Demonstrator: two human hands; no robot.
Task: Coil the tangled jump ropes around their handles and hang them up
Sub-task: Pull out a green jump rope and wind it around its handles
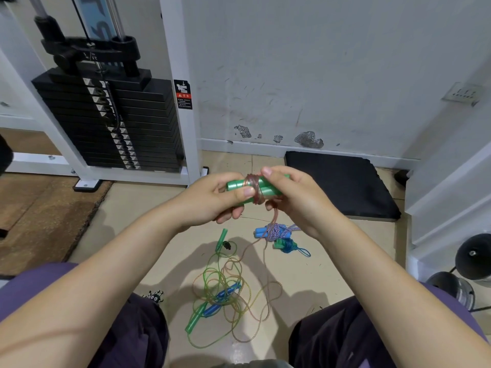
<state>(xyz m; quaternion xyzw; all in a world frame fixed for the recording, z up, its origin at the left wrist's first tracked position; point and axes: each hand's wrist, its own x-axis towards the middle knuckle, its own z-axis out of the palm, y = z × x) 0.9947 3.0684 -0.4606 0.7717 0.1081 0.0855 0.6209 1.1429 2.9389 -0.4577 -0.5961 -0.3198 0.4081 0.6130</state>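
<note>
From the head camera, both hands are raised over the tiled floor (159,235), holding a pair of green handles (261,187) laid side by side. The left hand (212,200) is closed around the handles' left end, thumb pressed on top. The right hand (295,197) is closed over their right end, its fingertips (267,171) pinching at the pinkish rope (253,188) that is wound in several tight turns around the middle of the handles. The loose part of that rope hangs from under the right hand down to the floor. Below the hands, near the middle of the floor, lies a bundled rope with blue handles (261,232) and a striped cord wrapped around them; just beside it, toward the right, lies a small blue-and-green bundle (288,245). Nearer the person, between the knees, a tangle of loose ropes (225,296) spreads over the floor: green, orange and pink cords looped through one another, with a green handle (195,318) and a blue handle (212,309) among them. A black mat (345,181) lies at the floor's far edge against the wall, and a weight stack (111,123) stands at the far left.
</note>
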